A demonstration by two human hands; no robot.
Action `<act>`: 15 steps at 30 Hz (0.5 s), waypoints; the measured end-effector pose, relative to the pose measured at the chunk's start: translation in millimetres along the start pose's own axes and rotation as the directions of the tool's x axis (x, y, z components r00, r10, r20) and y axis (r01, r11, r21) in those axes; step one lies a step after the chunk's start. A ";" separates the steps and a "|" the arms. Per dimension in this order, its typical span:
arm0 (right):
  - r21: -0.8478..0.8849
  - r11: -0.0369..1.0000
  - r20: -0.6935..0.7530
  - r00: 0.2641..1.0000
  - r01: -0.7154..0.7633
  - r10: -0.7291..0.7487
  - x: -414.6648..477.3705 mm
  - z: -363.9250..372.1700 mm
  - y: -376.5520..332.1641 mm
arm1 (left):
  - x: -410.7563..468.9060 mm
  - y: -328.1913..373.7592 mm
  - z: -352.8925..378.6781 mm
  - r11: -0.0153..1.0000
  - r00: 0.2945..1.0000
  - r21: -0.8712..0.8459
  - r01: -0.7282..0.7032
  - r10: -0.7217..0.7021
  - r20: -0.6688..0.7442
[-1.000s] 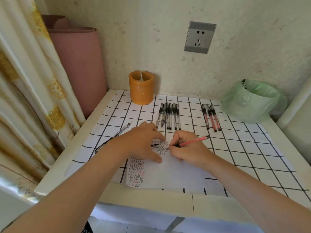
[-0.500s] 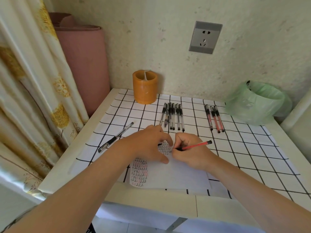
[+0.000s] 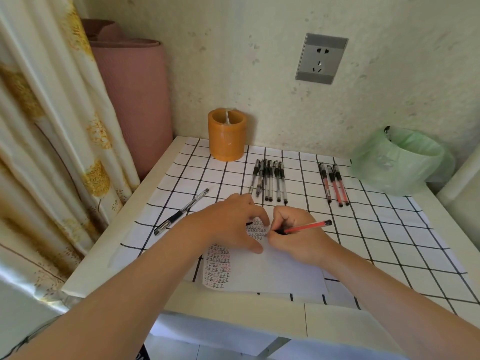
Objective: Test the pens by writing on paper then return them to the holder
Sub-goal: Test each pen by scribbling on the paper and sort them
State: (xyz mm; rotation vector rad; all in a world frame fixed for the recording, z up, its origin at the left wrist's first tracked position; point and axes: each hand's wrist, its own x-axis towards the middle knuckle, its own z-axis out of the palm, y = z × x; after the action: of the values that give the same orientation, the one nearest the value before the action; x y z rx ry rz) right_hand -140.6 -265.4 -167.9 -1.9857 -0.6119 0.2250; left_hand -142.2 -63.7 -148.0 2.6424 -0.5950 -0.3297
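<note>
**Red pen under test on the sheet**

We see the right hand [image 3: 293,236] pinching a red pen [image 3: 307,226] low on its dark grip section, with the tip on the paper [image 3: 275,271] beside rows of small written marks. The left hand [image 3: 228,224] lies spread on the sheet, its fingers pressing the sheet flat. A small dark piece shows beneath its fingertips, perhaps a cap, though we cannot tell. Taking the hands as the dial's centre, the orange holder [image 3: 226,135] stands at 11 o'clock by the wall. A row of black pens [image 3: 270,180] lies at 12 o'clock, three red pens [image 3: 335,184] at 2 o'clock, and a lone black pen [image 3: 181,211] at 9 o'clock. We judge the pen light, stiff and smooth-barrelled, so it is apt to roll on the cloth. The grip section suits writing, while a mid-barrel hold suits dropping the pen into the holder. The paper is thin and likely to slide, hence the flat hand.
</note>
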 end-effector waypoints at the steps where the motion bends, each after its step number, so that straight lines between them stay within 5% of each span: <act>1: -0.011 1.000 0.006 1.000 0.004 -0.004 -0.3 0.7 -0.9 | 0.3 -0.2 0.0 1.000 1.000 -0.001 0.000 0.000 -0.001; 15: -0.046 0.998 -0.012 0.999 0.036 -0.037 -0.9 3.6 1.6 | 0.5 -1.2 0.6 1.000 1.000 -0.008 0.003 -0.003 -0.002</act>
State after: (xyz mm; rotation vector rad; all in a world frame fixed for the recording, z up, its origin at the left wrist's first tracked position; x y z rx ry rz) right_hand -142.3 -263.7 -171.1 -2.0163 -0.6498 0.1769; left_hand -141.6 -63.1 -149.1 2.6356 -0.5876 -0.3295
